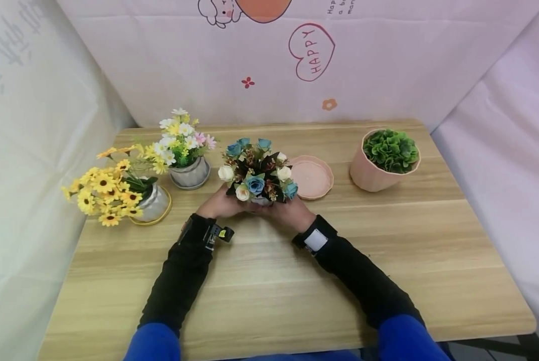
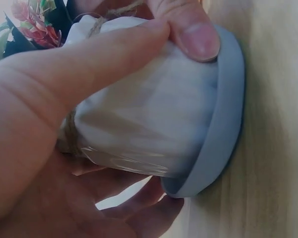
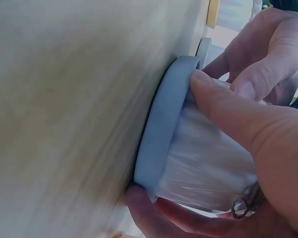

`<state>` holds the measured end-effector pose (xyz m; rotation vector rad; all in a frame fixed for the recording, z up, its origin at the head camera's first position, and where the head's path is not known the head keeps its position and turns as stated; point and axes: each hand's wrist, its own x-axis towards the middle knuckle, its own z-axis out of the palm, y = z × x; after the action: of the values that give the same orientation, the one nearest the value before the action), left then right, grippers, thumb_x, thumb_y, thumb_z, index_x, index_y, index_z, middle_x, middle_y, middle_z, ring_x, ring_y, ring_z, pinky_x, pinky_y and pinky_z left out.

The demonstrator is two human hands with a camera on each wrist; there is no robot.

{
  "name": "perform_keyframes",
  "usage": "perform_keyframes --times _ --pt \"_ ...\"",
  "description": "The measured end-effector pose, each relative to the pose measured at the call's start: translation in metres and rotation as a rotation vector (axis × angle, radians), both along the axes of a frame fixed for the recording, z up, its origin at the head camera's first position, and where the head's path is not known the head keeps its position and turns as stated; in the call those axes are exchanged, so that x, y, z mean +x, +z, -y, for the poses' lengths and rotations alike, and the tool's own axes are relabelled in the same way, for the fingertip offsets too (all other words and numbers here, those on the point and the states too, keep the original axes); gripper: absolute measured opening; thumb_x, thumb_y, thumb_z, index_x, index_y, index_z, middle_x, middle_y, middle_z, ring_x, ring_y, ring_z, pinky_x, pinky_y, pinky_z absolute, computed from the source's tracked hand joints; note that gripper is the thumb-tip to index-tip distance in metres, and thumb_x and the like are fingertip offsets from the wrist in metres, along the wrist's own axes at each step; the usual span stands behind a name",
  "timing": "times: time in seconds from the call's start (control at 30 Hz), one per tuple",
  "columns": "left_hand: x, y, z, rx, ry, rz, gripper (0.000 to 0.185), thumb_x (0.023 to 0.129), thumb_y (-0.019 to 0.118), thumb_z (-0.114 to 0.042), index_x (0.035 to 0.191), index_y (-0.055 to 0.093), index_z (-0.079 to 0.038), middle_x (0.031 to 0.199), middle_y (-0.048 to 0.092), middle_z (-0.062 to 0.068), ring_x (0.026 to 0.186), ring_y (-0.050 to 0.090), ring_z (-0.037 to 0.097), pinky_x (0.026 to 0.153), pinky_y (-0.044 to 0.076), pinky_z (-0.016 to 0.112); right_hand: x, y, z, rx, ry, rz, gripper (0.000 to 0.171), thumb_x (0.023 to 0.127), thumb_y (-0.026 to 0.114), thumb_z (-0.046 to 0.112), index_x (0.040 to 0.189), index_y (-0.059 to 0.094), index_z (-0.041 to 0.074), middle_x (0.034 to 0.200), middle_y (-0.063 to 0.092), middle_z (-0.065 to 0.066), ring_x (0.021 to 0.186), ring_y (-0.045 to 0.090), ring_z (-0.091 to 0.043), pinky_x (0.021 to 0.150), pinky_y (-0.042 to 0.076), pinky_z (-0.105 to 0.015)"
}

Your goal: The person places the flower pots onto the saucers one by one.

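Note:
A pot of artificial blue and cream roses stands between both hands near the middle of the table. Its white wrapped flowerpot, tied with twine, sits in a grey-blue saucer close against the tabletop. My left hand grips the pot from its left side, thumb across the wrapping and fingers curled beneath in the left wrist view. On the other side my right hand holds pot and saucer, its thumb at the saucer's rim and a fingertip at the rim's opposite edge. The flowers hide part of both hands in the head view.
Just right of the roses lies a pink saucer. Farther right, a pink pot holds a green plant. To the left stand a grey pot of mixed daisies and another pot with yellow flowers.

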<state>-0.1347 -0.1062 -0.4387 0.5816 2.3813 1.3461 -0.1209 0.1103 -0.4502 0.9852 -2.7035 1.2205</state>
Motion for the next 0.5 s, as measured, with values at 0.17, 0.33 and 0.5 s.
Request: perform_keyframes --times 0.17,0.33,0.5 --pt "-0.006 -0.002 0.001 -0.056 0.03 -0.043 0.096 0.089 0.085 -0.022 0.166 0.029 -0.007 0.167 0.041 0.016 0.156 0.039 0.036 0.132 0.028 0.051 -0.01 0.0 0.004 -0.025 0.011 0.013 0.085 0.085 0.09 0.012 0.155 0.044 -0.002 0.159 0.048 -0.022 0.153 0.041 -0.037 0.13 0.033 -0.049" --pt "-0.012 -0.005 0.002 -0.072 0.078 -0.071 0.089 0.089 0.085 -0.022 0.162 0.037 -0.005 0.163 0.047 0.017 0.153 0.043 0.036 0.131 0.031 0.051 -0.021 0.0 0.008 -0.025 0.021 -0.01 0.082 0.085 0.089 0.011 0.153 0.046 -0.003 0.157 0.048 -0.023 0.152 0.041 -0.038 0.13 0.033 -0.05" --pt "-0.02 -0.008 0.005 -0.127 0.102 -0.046 0.087 0.092 0.081 -0.025 0.163 0.035 -0.002 0.164 0.044 0.02 0.153 0.042 0.038 0.13 0.031 0.052 -0.029 -0.002 0.011 -0.009 0.024 -0.042 0.08 0.086 0.088 0.012 0.152 0.048 -0.005 0.158 0.049 -0.024 0.153 0.041 -0.039 0.131 0.032 -0.049"
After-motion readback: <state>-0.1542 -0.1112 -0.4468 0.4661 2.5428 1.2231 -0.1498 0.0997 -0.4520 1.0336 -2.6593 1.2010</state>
